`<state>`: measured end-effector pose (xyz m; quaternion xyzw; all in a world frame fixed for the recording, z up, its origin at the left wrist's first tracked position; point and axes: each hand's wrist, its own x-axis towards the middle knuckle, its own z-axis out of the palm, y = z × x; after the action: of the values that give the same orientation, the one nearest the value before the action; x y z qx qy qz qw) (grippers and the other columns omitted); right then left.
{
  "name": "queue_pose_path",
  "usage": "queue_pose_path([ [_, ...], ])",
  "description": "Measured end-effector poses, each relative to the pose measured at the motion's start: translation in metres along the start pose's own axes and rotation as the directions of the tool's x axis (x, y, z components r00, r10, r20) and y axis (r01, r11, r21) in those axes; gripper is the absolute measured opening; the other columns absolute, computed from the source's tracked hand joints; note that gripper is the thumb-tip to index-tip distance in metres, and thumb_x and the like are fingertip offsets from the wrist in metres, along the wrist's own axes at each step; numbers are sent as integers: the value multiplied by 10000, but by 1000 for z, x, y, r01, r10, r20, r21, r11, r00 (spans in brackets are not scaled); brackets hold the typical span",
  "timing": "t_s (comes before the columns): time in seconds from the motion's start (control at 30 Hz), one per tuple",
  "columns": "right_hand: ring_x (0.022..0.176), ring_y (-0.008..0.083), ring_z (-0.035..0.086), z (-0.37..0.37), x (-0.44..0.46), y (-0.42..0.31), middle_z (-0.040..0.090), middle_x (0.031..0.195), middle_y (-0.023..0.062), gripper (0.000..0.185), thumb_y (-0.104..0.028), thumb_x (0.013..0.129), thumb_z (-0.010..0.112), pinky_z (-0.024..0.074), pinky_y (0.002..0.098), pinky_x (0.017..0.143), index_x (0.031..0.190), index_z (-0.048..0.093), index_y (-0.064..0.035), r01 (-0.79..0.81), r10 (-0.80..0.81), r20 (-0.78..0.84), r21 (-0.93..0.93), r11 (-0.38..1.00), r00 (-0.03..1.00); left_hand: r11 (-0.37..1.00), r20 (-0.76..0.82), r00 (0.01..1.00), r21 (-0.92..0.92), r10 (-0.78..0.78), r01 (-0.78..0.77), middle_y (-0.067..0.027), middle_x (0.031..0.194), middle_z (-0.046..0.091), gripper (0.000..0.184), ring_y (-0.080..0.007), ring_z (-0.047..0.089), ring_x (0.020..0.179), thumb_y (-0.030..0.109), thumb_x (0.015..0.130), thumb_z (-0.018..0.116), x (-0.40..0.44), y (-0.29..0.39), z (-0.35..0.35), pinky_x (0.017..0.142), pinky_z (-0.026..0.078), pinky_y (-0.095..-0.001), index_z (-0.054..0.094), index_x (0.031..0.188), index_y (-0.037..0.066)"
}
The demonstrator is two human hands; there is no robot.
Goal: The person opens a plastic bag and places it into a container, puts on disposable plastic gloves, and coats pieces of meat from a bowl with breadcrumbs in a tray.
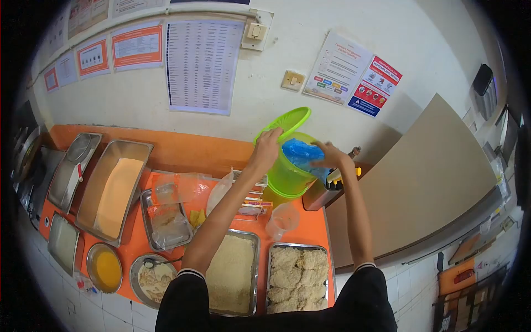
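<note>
The blue plastic bag (298, 153) sits in the mouth of the green tub (292, 180), just left of the right hand (331, 155), whose fingers are parted at its edge. The left hand (267, 148) grips the green lid (293, 121), tilted up behind the opening.

At two o'clock I can make out what looks like "NO COMPLAINT" in white capitals on the red-and-blue notice (376, 86). The heading on the white poster (336, 69) at one o'clock, the tabulated sheet (203, 66) at eleven and the orange-bordered sheet (137, 46) between ten and eleven are too blurred for me.
</note>
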<state>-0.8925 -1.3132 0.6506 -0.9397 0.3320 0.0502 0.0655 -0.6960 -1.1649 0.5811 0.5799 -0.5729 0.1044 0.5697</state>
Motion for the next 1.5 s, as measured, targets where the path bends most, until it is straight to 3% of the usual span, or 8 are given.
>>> queue_pose_path([
  [0.3,752,283,674,52,57,49,702,793,122,192,-167,653,780,550,397,719,815,722,-80,192,-185,-118,52,980,976,997,54,999,-83,4,0,-240,1095,609,342,-435,544,1036,-81,789,512,0,7,21,905,455,-489,541,1121,-7],
  [0.67,905,304,684,62,78,30,710,965,158,213,-149,718,655,535,424,762,901,762,-118,52,-31,306,-59,997,952,992,84,989,-15,125,-125,-195,1077,614,352,-405,549,1027,-70,758,562,2,8,36,891,455,-480,548,1098,17],
  [0.83,931,333,674,67,40,22,689,1009,203,307,-20,754,556,533,433,777,1025,698,-39,-135,66,-497,-105,985,865,994,132,986,16,105,-108,-175,1086,619,331,-400,552,1012,-48,778,548,-4,14,48,869,460,-475,557,1099,30],
  [0.87,931,380,659,113,78,60,677,1000,234,336,-10,757,537,529,433,792,1069,662,-14,142,-136,-261,6,990,956,993,135,985,34,108,-113,-169,1085,622,331,-400,553,1009,-40,787,539,-1,15,51,865,460,-474,560,1109,35],
  [0.97,937,416,643,126,76,85,667,988,262,325,17,761,513,521,433,809,1049,663,11,269,-87,-502,302,915,860,971,219,961,130,168,-200,-149,1097,628,357,-380,559,1031,-25,800,528,-10,9,68,870,457,-477,568,1145,56],
  [1.0,971,414,627,76,27,42,652,1055,255,330,5,762,545,505,451,849,1070,663,10,-82,222,-446,310,947,867,965,328,937,179,124,-190,-113,1169,606,389,-345,546,1087,-19,800,532,-15,10,70,884,449,-483,575,1173,82],
  [1.27,1108,396,570,72,-3,36,607,1174,265,343,-87,893,509,449,452,960,1219,595,-24,60,295,-777,392,918,556,943,759,640,115,118,-311,-61,1269,543,394,-322,472,1204,179,824,682,-14,22,77,949,396,-487,555,1190,105],
  [1.5,1252,354,491,97,34,49,522,1357,190,395,-280,915,512,380,449,1063,1285,585,-160,-5,67,-517,122,993,853,942,581,792,122,187,-312,-108,1239,525,494,-339,447,1230,342,758,759,-24,10,67,982,381,-498,543,1124,90],
])
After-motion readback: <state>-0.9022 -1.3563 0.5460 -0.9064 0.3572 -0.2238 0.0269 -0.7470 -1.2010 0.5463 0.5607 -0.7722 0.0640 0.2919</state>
